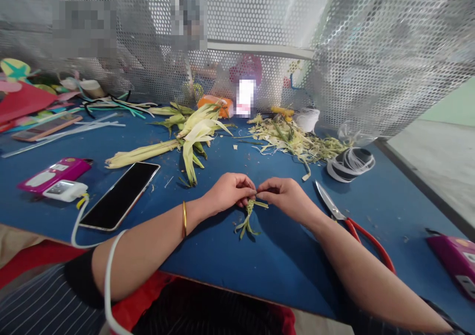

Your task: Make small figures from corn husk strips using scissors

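Just in front of me, low over the blue table, my left hand [234,192] is closed with its thumb and fingertips pinching a small braided corn husk piece [250,207]. Loose green husk ends [246,228] fan out from its lower end, and one short pale strip [261,204] sticks out to the right. My right hand [287,196] is closed in a pinch, its fingertips meeting those of the left at the top of the piece. What lies between the right fingertips is too small to make out. A gold bangle [184,219] circles my left wrist.
Corn husks [202,127] lie beyond my left hand, husk scraps [293,139] at the back right. Red-handled scissors [330,204] and a spool of white cord [351,164] are right. A phone [120,196], white cable [79,226] and purple device [55,174] lie left.
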### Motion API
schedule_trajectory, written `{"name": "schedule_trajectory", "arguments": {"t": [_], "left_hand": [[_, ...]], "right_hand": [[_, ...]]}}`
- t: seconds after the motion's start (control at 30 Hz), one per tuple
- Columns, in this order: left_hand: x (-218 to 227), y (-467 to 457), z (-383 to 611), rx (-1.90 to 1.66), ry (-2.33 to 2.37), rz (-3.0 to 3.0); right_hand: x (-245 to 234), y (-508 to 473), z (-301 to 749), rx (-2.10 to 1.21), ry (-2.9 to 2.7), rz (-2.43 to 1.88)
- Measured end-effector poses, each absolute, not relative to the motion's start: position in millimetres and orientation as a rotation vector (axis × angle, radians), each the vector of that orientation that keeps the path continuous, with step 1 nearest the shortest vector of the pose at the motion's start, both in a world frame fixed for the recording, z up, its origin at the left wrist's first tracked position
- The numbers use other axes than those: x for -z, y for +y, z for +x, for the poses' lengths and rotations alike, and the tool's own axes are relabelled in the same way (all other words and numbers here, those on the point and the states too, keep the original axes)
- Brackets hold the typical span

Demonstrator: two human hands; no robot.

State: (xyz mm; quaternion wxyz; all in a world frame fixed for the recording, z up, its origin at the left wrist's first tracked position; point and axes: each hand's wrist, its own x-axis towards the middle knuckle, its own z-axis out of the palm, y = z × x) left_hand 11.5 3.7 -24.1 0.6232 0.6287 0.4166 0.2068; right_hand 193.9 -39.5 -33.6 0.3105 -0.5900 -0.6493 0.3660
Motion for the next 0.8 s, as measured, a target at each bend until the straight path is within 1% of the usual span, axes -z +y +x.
{"name": "schedule_trajectory", "arguments": {"t": [0.17,0.8], "left_hand": [[23.6,4.5,11.7,-0.471,0.956,1.430],[22.5,5.1,13.1,-0.473,0.984,1.401]], "right_hand": [[34.2,-41.3,183.5,-0.776,-1.791,-1.573],[33.5,-41.7,181.5,-0.752,-1.823,-1.645]]}}
